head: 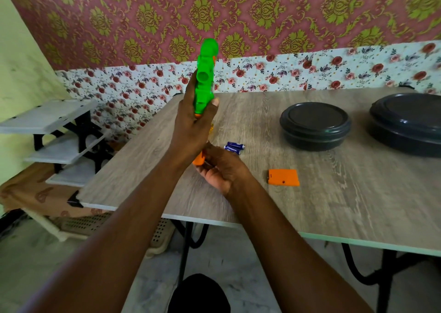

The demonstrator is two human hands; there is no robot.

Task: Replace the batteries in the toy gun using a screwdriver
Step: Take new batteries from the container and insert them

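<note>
A green toy gun (204,78) with orange parts stands nearly upright above the table's left end, barrel pointing up. My left hand (193,126) is wrapped around its middle. My right hand (220,167) is lower, fingers curled at the gun's orange grip (198,159); I cannot tell what else it holds. Two blue batteries (234,147) lie on the table just right of my hands. An orange battery cover (283,177) lies flat further right. No screwdriver is visible.
The wooden table (334,205) carries two dark round lidded containers, one (315,126) at the back middle and one (405,124) at the back right. A white shelf rack (55,131) stands left of the table. Patterned wall behind.
</note>
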